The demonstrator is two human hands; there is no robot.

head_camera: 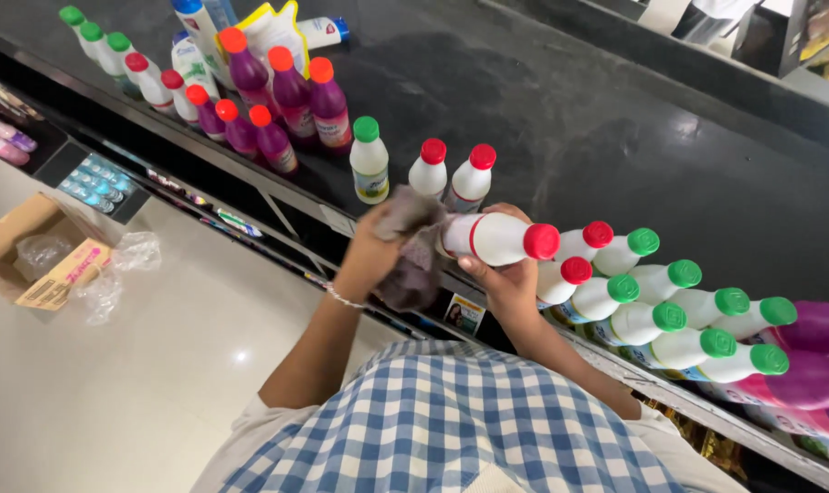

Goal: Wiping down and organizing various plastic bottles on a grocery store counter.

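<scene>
Head view: right hand grips a white plastic bottle with a red cap sideways; left hand presses a grey cloth to its base. Smooth, light, probably slippery; mid-body grip suits. More bottles line the dark shelf at three o'clock.

White plastic bottle with a red cap, lying horizontally, cap pointing right; a grey-brown cloth is pressed against its base end.
</scene>
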